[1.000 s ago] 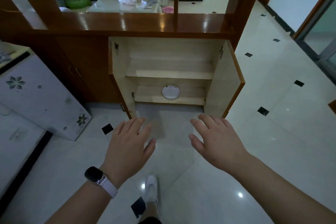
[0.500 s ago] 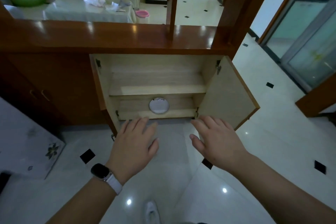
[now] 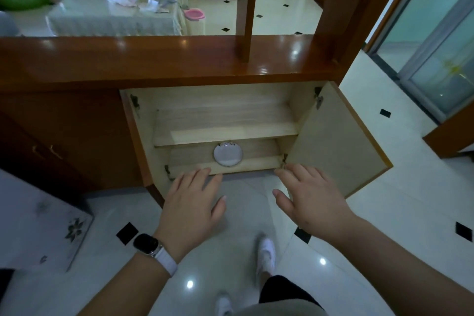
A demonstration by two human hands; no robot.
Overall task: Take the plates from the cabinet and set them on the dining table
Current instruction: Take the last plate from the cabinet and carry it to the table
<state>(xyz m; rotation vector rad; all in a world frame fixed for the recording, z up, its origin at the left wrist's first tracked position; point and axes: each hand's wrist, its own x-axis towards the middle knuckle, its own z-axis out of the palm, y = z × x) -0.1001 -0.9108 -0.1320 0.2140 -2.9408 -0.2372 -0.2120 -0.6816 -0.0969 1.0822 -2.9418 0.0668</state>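
Observation:
A white plate (image 3: 228, 154) lies on the bottom shelf of the low wooden cabinet (image 3: 220, 100), whose two doors stand open. My left hand (image 3: 191, 209), a watch on its wrist, is stretched out palm down with fingers apart, its fingertips at the cabinet's front edge, left of the plate. Held the same way, my right hand (image 3: 310, 201) hovers near the lower hinge of the right door (image 3: 333, 141). Both hands hold nothing. The upper shelf (image 3: 225, 133) is bare.
A glossy wooden counter (image 3: 154, 56) with an upright post (image 3: 246, 7) tops the cabinet. Beyond it stands a cloth-covered table (image 3: 115, 20) with papers and a pink bowl (image 3: 195, 13). A flowered cloth-covered surface (image 3: 38, 220) is at my left. My white shoe (image 3: 266, 254) is on the tiled floor.
I have stepped closer to the cabinet, which now fills more of the view. Both hands have reached forward to its front edge, still empty with fingers spread.

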